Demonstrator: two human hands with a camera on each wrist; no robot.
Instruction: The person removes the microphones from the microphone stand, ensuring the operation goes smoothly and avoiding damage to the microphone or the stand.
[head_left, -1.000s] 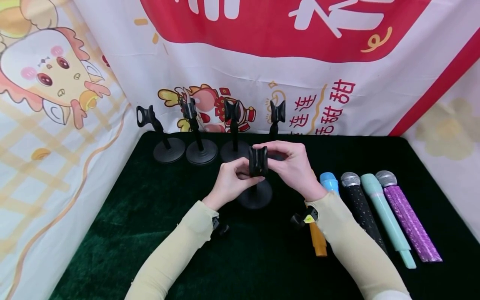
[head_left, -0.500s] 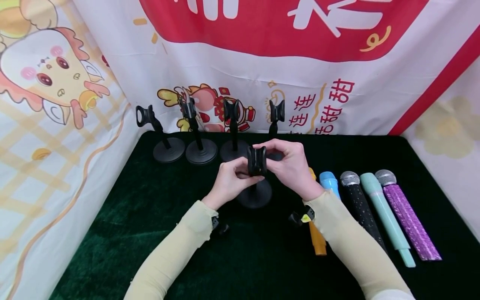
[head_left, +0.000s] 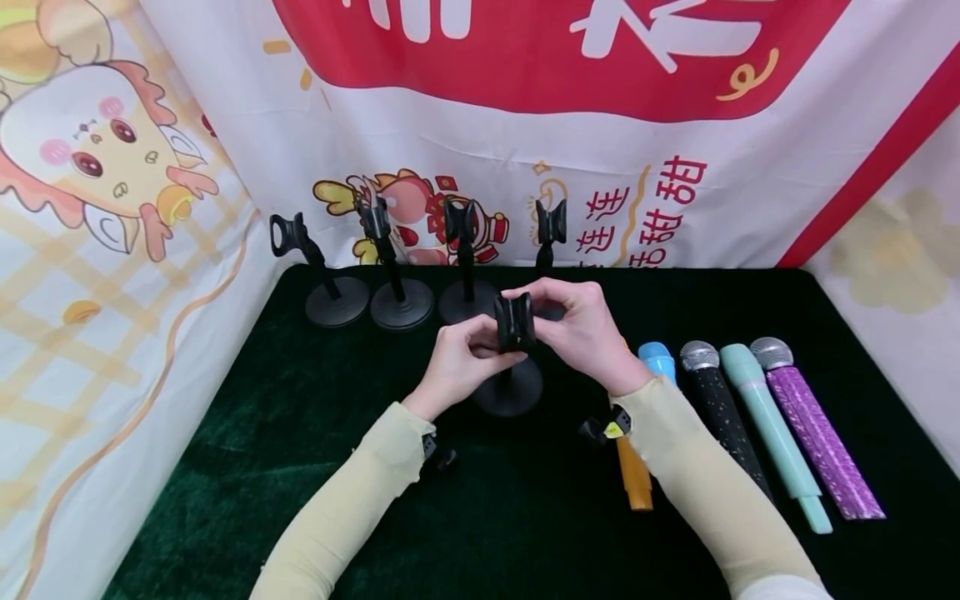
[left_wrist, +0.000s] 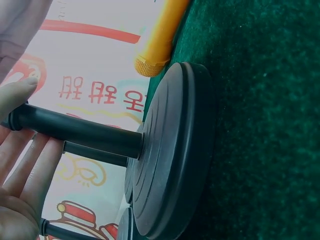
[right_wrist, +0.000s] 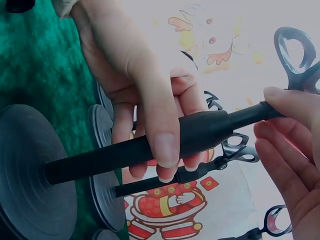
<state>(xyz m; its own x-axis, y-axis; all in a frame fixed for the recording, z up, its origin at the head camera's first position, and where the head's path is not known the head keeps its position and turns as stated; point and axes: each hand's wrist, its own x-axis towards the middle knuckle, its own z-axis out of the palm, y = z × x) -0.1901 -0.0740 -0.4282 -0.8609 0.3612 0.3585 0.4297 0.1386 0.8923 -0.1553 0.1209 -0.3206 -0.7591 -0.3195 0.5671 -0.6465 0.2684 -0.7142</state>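
A black tabletop microphone stand [head_left: 515, 323] stands upright mid-table, its round base [left_wrist: 172, 145] on the green cloth. My left hand [head_left: 465, 364] grips the stand's pole; in the right wrist view its thumb lies over the pole, with the fingers behind. Higher up, my right hand [head_left: 585, 335] pinches the thin neck just below the clip, as the right wrist view shows the hand [right_wrist: 300, 135] at its right edge. The clip holds no microphone. In the head view, both hands hide most of the pole.
Several similar stands, such as the leftmost stand [head_left: 330, 287], line the back edge. At right lie a yellow microphone [head_left: 634, 477], blue microphone [head_left: 657, 358], black microphone [head_left: 720, 408], mint microphone [head_left: 776, 442] and glittery purple microphone [head_left: 825, 442]. A printed cloth [head_left: 450, 125] hangs behind.
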